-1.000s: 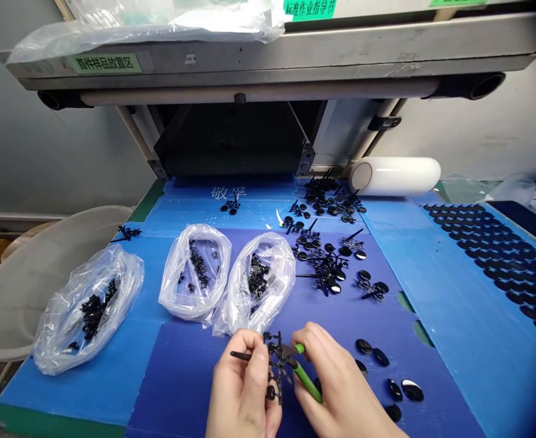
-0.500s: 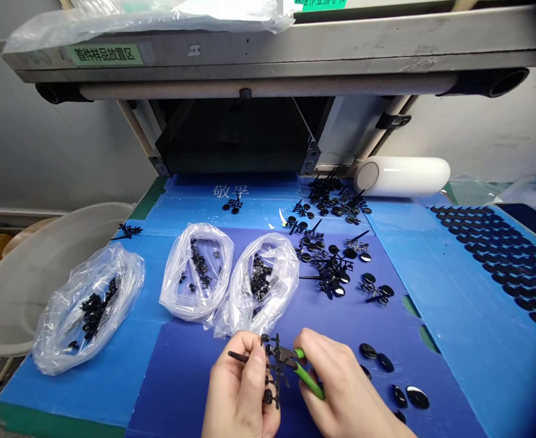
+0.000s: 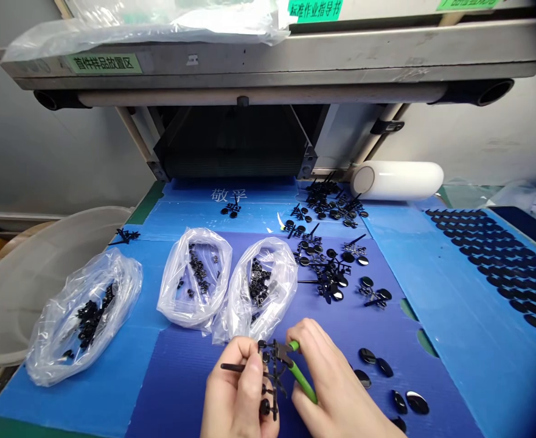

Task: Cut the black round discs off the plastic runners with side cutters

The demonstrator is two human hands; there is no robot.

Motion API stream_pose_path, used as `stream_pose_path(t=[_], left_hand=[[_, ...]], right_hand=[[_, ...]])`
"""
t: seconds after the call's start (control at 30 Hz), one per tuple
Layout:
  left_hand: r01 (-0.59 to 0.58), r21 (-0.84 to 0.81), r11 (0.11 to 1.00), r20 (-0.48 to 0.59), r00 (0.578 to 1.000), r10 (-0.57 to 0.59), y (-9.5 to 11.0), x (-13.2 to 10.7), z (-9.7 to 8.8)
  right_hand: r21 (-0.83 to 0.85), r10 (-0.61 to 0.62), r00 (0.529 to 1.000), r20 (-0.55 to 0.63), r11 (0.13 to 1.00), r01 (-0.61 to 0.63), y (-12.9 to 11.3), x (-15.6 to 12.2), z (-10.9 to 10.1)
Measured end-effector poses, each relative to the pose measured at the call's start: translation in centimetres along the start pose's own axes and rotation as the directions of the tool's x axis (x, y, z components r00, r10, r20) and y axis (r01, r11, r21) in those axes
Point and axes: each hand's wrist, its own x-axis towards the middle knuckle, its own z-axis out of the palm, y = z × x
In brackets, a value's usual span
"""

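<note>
My left hand [image 3: 238,392] pinches a black plastic sprue [image 3: 269,377] with small parts on its branches, held upright near the front edge of the blue mat. My right hand [image 3: 336,386] grips green-handled cutters [image 3: 300,374], whose metal jaws touch the top of the sprue. Three open clear bags of small black parts lie just beyond: one at the left [image 3: 85,313], one in the middle [image 3: 194,277], one nearest my hands [image 3: 261,286]. Loose black oval pieces [image 3: 377,368] lie to the right of my right hand.
A pile of uncut black sprues [image 3: 331,267] spreads over the mat's centre back. Rows of black ovals [image 3: 500,255] cover the blue tray on the right. A white roll [image 3: 398,179] lies behind, a white tub [image 3: 16,280] stands at left, a conveyor mouth [image 3: 231,140] opens ahead.
Both hands shifted slightly left and toward me with the sprue and cutters; the grip is unchanged. The view tilted a little.
</note>
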Motion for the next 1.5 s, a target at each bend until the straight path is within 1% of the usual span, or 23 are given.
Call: stream_pose_path(t=[0.07,0.13,0.4,0.6,0.8,0.93,1.07,1.27,1.4,1.5], left_hand=[[0.044,-0.026,0.999,0.001,0.999,-0.044,0.0,0.1,0.0],[0.061,-0.044,0.997,0.012,0.998,-0.061,0.0,0.2,0.1],[-0.024,-0.077,0.997,0.105,0.994,0.032,-0.5,0.3,-0.2],[-0.024,-0.075,0.997,0.134,0.990,0.034,-0.3,0.4,-0.2],[-0.036,-0.049,0.998,0.116,0.992,0.042,-0.2,0.2,-0.1],[-0.027,0.003,1.000,0.086,0.996,0.027,-0.1,0.2,-0.1],[-0.021,0.039,0.999,0.042,0.999,0.020,0.1,0.3,0.0],[-0.051,0.036,0.998,-0.048,0.997,0.052,0.1,0.4,-0.1],[-0.055,0.047,0.997,-0.069,0.996,0.058,0.2,0.5,-0.2],[-0.057,0.055,0.997,-0.070,0.996,0.060,0.0,0.3,-0.1]], right_hand=[[0.005,-0.001,1.000,0.000,1.000,0.001,-0.1,0.1,0.0],[0.000,-0.007,1.000,0.003,1.000,0.007,-0.1,0.1,-0.1],[-0.068,-0.034,0.999,0.007,0.997,0.034,0.2,0.1,-0.8],[-0.094,-0.046,0.999,0.013,0.994,0.047,0.3,0.0,-0.8],[-0.134,-0.048,0.999,0.025,0.990,0.051,0.3,0.2,-1.2],[-0.153,-0.074,0.997,0.026,0.985,0.077,0.6,0.3,-0.9],[-0.128,-0.090,0.996,0.022,0.987,0.092,0.7,0.3,-0.4],[-0.067,-0.004,0.996,0.086,0.998,0.010,0.4,0.0,-0.2],[-0.077,0.049,0.994,0.096,0.996,-0.042,0.4,-0.2,-0.3],[-0.067,0.048,0.994,0.094,0.997,-0.041,0.5,-0.2,-0.2]])
